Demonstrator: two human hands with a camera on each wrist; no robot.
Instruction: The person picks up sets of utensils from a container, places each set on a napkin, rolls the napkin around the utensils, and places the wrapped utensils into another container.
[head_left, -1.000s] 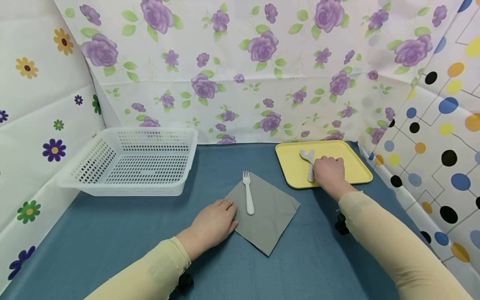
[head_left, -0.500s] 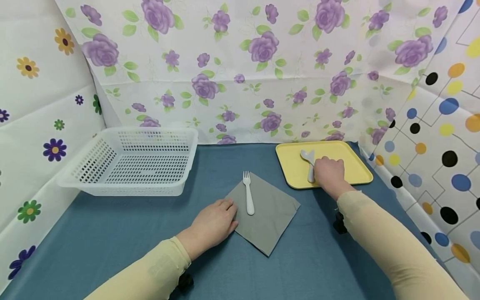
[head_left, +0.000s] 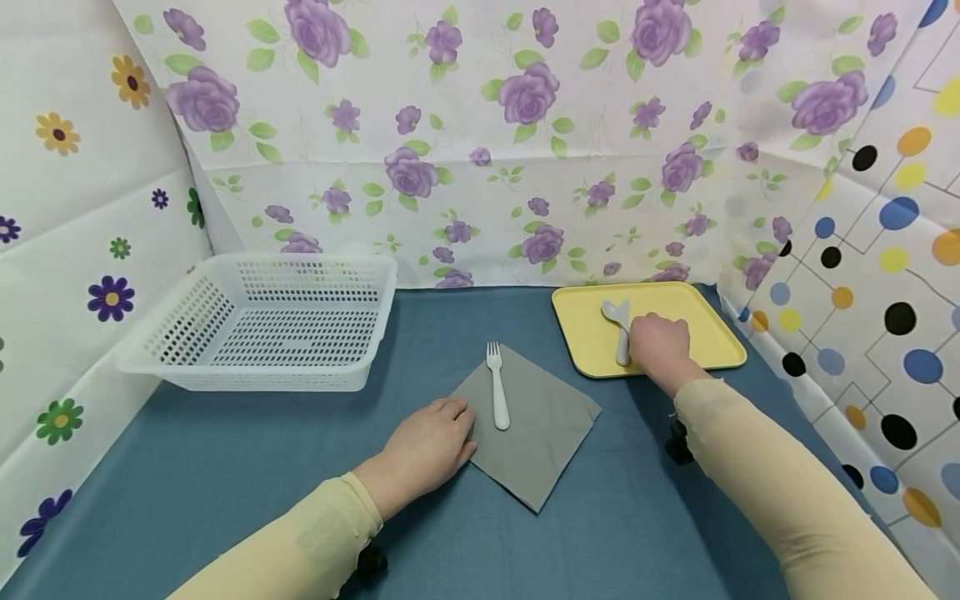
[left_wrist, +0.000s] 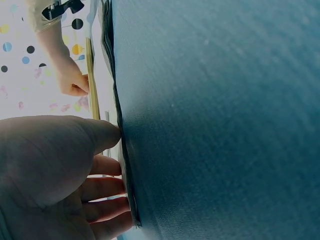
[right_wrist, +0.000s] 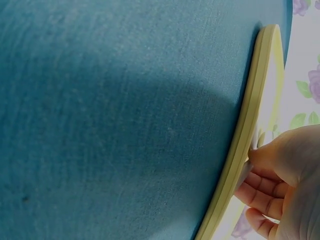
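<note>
A grey folded napkin (head_left: 540, 442) lies cornerwise on the blue-covered table, with a white fork (head_left: 498, 400) on top, tines pointing away. My left hand (head_left: 427, 446) rests at the napkin's left corner; in the left wrist view its fingers (left_wrist: 105, 189) are extended along the edge. At the right, my right hand (head_left: 660, 346) is over the yellow tray (head_left: 708, 333). Its thumb and fingers pinch the handle of a pale spoon (head_left: 611, 309), seen in the right wrist view as a grey handle end (right_wrist: 244, 172). A second pale utensil (head_left: 623, 348) crosses beneath the spoon.
A white perforated plastic basket (head_left: 352, 377) stands at the back left of the table. Floral cloth (head_left: 480, 100) hangs behind, and a dotted cloth (head_left: 862, 333) closes the right side close to the tray.
</note>
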